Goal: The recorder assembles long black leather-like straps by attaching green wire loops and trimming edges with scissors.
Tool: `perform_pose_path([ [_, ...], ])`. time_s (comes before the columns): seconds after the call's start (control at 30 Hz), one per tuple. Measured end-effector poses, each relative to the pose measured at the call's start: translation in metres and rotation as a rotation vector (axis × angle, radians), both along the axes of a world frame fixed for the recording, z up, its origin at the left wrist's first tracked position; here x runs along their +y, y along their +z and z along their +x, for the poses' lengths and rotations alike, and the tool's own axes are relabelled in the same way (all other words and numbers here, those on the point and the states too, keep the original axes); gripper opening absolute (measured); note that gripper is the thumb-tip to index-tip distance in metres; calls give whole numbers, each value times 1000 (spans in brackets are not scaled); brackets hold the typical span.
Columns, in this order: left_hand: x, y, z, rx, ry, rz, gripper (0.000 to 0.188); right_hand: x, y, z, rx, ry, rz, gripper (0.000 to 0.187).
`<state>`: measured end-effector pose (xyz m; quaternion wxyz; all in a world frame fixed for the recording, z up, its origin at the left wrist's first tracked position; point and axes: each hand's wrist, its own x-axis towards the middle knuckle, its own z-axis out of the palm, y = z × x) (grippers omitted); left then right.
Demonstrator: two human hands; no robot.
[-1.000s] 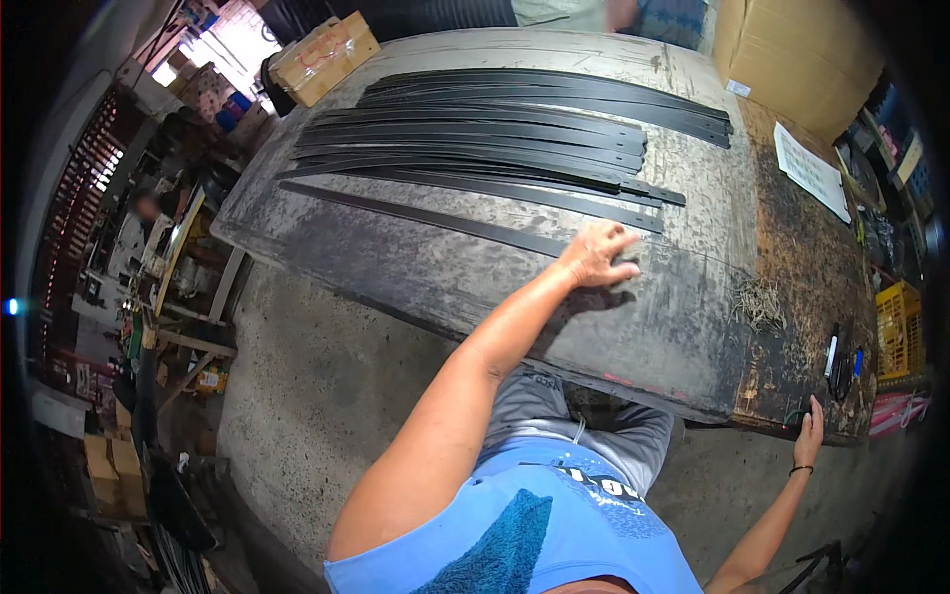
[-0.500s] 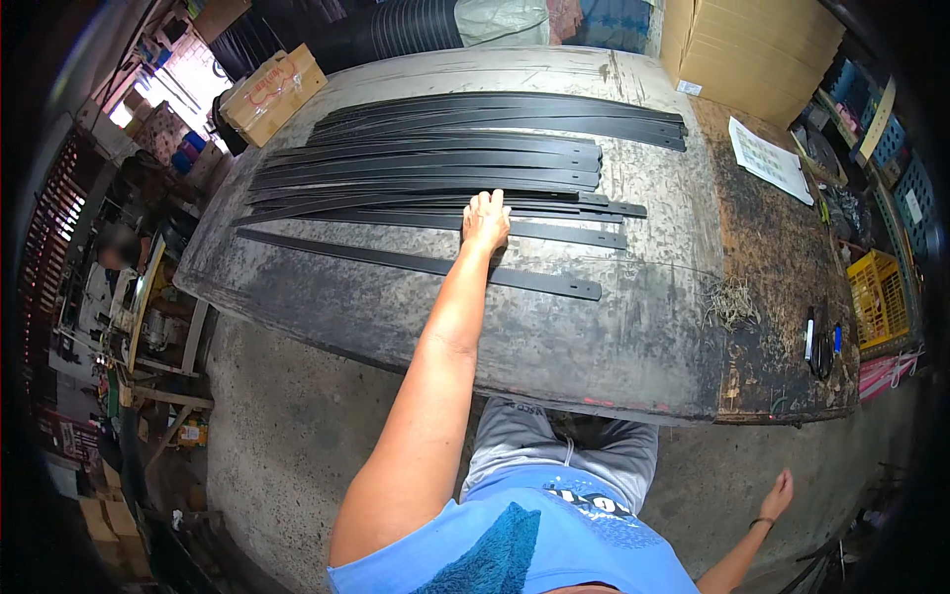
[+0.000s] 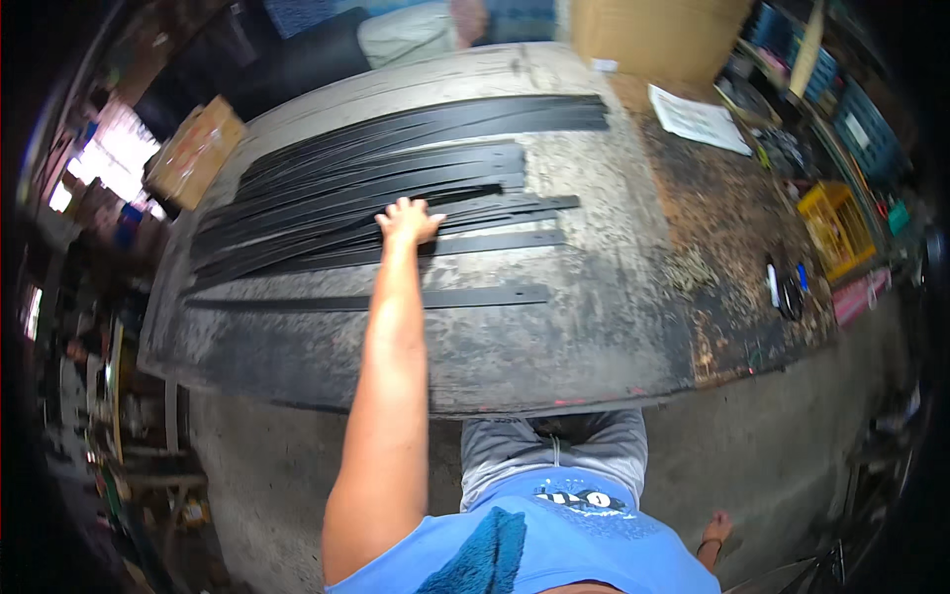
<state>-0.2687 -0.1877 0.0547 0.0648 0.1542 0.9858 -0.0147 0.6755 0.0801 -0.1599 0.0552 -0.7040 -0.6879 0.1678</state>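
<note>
Long flat black strips (image 3: 416, 168) lie in several loose bundles across the worn table (image 3: 475, 356). My left hand (image 3: 408, 220) reaches over the nearer bundle, its fingers spread and touching the strips there; the fingertips partly blend with the dark edges. One single strip (image 3: 475, 298) lies apart, nearer to me, passing under my left forearm. Small holes show near the right ends of some strips. My right hand (image 3: 718, 528) hangs low beside my body, away from the table, with a dark band at the wrist; its fingers are too small and blurred to read.
A cardboard box (image 3: 198, 151) stands at the table's far left corner, a larger carton (image 3: 658, 40) at the far right. Papers (image 3: 698, 119), a tangle of fibres (image 3: 690, 270) and pens (image 3: 773, 284) lie on the right side. A yellow crate (image 3: 837, 230) sits beyond the right edge.
My left hand has opened from a closed grip, its fingers now spread over the strips. The view has turned, shifting the table leftward. My right hand hangs lower.
</note>
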Motion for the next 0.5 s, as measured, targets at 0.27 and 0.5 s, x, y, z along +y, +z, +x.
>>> perform_pose_path([
  [0.27, -57, -5, -4, 480, -548, 263, 30, 4, 110, -119, -50, -135, -146, 27],
  [0.5, -80, -49, -19, 439, -462, 182, 54, 100, 172, -211, 392, 250, 383, 27],
])
